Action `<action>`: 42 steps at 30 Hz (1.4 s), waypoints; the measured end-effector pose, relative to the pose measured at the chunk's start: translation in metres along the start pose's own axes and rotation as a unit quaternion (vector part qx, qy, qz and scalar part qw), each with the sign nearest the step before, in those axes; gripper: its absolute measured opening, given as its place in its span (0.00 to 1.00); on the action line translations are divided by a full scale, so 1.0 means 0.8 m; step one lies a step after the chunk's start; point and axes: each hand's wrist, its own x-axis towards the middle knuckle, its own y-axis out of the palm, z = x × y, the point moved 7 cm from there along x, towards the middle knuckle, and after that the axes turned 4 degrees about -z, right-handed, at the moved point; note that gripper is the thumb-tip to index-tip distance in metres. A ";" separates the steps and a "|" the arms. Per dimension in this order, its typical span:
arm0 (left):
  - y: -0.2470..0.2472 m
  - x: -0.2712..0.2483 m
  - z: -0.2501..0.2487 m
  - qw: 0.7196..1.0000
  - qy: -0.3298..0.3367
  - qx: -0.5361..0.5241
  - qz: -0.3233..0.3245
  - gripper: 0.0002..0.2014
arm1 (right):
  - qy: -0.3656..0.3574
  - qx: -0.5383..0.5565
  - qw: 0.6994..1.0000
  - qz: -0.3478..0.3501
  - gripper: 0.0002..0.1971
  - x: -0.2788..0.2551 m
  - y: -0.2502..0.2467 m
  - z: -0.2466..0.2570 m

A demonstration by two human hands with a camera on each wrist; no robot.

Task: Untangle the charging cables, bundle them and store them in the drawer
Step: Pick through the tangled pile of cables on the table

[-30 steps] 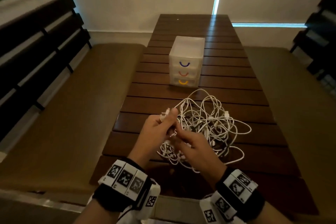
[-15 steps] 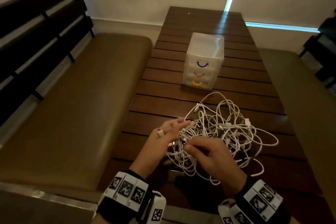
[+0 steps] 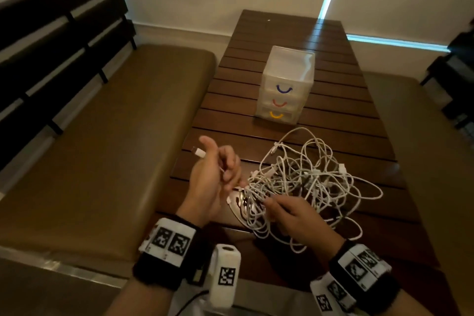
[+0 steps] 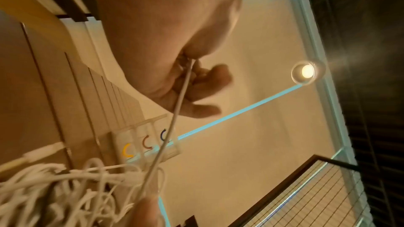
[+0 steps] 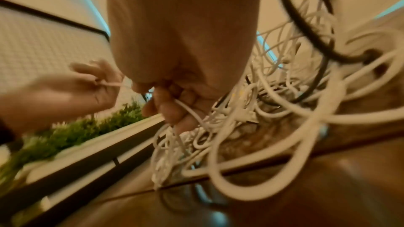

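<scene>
White cables [image 3: 307, 182], dark-brown slatted table [image 3: 333, 120], translucent white drawer unit [image 3: 288, 72] with blue, red, yellow handles, olive-brown cushions [image 3: 115, 149].

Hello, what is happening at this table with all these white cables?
A person is untangling a pile of white cables on the table. The left hand grips one cable near its plug and holds it away from the pile, the cable stretched taut. The right hand pinches strands at the near edge of the pile. Most cables are still knotted together; none is bundled yet. The drawer box stands behind the pile, all three drawers closed.
</scene>
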 end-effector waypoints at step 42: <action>0.038 -0.022 0.027 0.762 0.091 0.632 0.112 0.16 | 0.003 0.092 0.994 -0.055 0.23 0.024 -0.024 0.031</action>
